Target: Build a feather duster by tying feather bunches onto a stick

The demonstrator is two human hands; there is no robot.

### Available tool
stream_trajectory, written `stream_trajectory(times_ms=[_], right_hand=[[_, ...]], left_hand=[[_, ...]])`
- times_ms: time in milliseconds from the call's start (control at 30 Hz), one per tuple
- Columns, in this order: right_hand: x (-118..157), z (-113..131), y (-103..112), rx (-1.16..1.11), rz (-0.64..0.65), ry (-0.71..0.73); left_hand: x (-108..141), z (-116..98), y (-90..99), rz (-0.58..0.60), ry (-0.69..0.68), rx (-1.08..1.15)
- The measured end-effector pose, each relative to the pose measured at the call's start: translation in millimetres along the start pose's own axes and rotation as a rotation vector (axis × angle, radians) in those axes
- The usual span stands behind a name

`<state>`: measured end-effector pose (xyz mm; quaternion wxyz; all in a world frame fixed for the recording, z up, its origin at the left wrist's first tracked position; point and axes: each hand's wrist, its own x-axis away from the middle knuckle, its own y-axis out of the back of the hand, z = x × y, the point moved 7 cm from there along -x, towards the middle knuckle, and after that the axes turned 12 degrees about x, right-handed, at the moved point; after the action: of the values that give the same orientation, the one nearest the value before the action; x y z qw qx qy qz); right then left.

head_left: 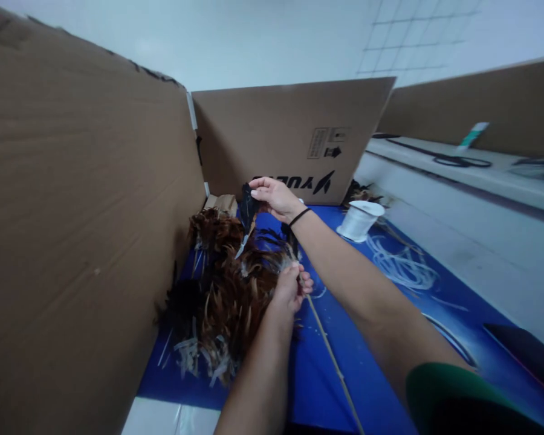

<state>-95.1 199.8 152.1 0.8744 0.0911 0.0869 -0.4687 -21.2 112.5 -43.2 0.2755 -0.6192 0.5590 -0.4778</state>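
My left hand is closed around a long thin stick, which slants down toward the bottom edge of the view. Feathers surround the stick's upper end, just above that hand. Farther out, my right hand, with a black band at the wrist, pinches a dark feather with a pale lower tip. Beneath it and to the left lie brown feather bunches, their pale ends toward me. A black feather bunch rests beside them, close to the cardboard on the left.
Cardboard panels stand to the left and behind the blue table surface. A white spool and loose clear strips lie on the right. Scissors rest on a ledge at the far right. A dark flat object sits near the right edge.
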Motion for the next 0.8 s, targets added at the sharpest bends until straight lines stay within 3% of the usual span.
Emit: stream_trajectory(times_ms=[167,333,600,800], right_hand=[[34.0,11.9,60.3,0.061,0.021,0.11],[58.8,10.1,99.6,0.152,0.043,0.18],[84.9,-12.8,118.8,0.332,0.058,0.223],[97.9,-33.1,129.0,0.308,-0.174,0.134]], left_hand=[[9.5,-6.8,-8.1,0.031,0.037,0.023],[10.9,-10.7,-8.3,-0.001,0.0,-0.014],[10.4,-8.9,-11.4,0.036,0.006,-0.022],[12.7,-6.0,-12.9,0.018,-0.028,-0.004]])
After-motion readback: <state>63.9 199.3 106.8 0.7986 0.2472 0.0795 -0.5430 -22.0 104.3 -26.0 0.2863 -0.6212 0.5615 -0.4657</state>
